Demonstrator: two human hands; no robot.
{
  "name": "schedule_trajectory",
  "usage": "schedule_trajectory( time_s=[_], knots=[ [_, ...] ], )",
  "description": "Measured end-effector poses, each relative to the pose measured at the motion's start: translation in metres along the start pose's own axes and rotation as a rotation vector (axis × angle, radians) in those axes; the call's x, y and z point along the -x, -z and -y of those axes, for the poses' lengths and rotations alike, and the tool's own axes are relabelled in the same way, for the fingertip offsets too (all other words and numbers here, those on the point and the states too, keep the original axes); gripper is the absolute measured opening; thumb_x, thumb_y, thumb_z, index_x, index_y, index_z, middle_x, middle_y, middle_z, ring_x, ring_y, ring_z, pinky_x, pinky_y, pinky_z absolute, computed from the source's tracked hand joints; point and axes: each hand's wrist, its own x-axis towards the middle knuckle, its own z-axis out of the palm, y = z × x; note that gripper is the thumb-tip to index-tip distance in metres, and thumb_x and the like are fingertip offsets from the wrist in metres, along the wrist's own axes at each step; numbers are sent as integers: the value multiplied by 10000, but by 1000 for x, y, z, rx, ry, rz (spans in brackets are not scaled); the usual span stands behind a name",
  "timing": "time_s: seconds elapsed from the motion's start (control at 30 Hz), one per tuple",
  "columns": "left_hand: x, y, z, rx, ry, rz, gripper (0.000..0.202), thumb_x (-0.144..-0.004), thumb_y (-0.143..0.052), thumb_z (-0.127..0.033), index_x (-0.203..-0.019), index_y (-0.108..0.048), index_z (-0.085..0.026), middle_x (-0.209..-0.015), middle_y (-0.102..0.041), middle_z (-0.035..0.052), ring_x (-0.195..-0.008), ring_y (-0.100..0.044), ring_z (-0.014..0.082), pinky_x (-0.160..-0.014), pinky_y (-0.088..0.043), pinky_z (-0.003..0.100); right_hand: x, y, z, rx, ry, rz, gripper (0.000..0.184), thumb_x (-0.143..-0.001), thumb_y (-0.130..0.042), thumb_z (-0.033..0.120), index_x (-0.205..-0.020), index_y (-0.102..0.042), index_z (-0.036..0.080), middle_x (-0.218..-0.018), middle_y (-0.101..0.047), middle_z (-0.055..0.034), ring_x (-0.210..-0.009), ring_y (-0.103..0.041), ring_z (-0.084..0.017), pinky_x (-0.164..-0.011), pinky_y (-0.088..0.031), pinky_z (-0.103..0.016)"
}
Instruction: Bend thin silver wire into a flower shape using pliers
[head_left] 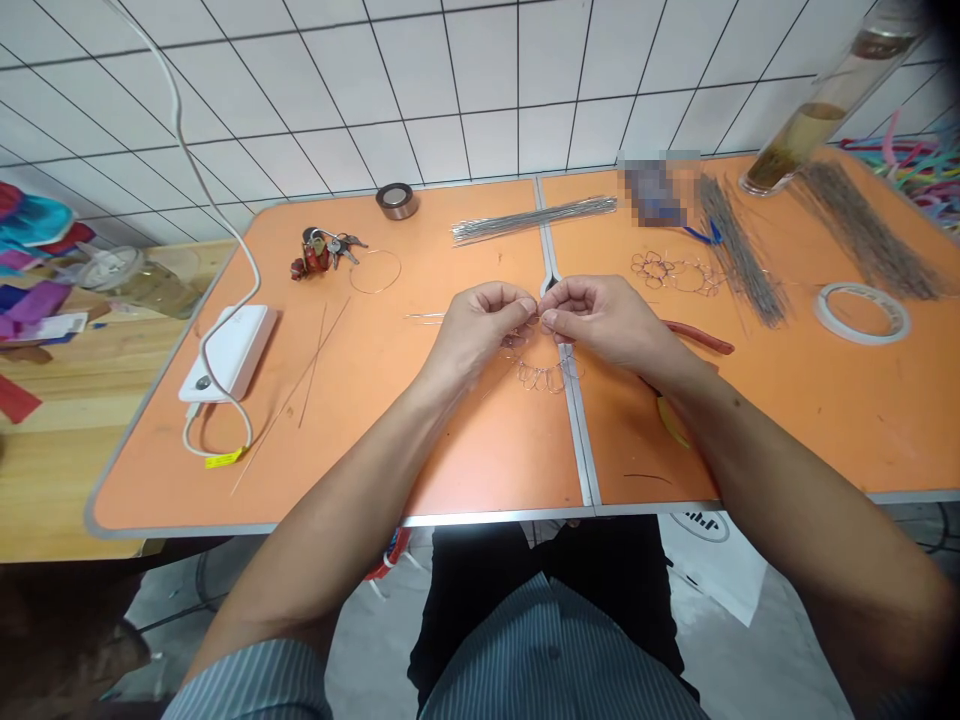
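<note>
- Looped copper-coloured wire (541,376) sits at the fingertips of both hands, over the middle of the orange table (480,460); its row of small loops hangs on the near side of the fingers, close above or on the surface, cannot tell which.
- Left hand (484,318): thumb and forefinger pinched together on the wire, the work just beneath and to the right of the fingers. Thin straight strands (424,319) stick out to its left.
- Right hand (600,315): thumb and forefinger also closed on the wire, tips just beside the left hand's. Exact grip point hidden by the fingers.
- Right of the hands: red-handled tool (701,337), partly covered by the right forearm; short dark wire (649,477) near the table's near edge.
- Farther right: flower-shaped wire pieces (654,268), then a grey wire bundle (742,250), a white ring-shaped roll (862,334) and another wire bundle (870,230).
- Far side: silver wire bundle (532,220) lying across the table seam; brown tape roll (397,203) to its left.
- Left: keys (326,250) beside a thin wire ring (375,292); two straight wires crossing; white box (229,353) with a white cable.
- Far right: tall glass container (795,145) with yellowish liquid.
</note>
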Motion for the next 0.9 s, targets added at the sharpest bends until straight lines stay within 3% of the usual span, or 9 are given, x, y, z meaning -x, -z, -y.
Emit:
schedule_trajectory(
  time_s=[0.27,0.47,0.9],
  knots=[
    [-4,-2,5,-24,-44,-87,126,-853,-757,-192,-734,-725,-168,-705,-709,29,-627,-639,116,-612,-517,240,-7,-12,-18,62,92,-93,91,-888,-803,292,-935,-800,213,-837,-767,-34,-777,-697,-201,-680,-510,-322],
    [-3,-3,6,-5,-16,-134,143,-884,-743,-169,-750,-693,-162,-724,-722,33,-637,-667,119,-612,-548,241,-2,-18,-16,159,207,-130,56,-938,-768,245,-961,-809,213,-900,-820,-44,-846,-749,-220,-769,-544,-351],
    [-4,-3,8,30,10,-132,145,-899,-753,-176,-772,-684,-167,-733,-725,25,-622,-659,102,-600,-542,220,0,-20,-14,286,294,-147,94,-960,-725,200,-985,-816,203,-897,-798,-43,-797,-690,-203,-726,-466,-348]
  ],
)
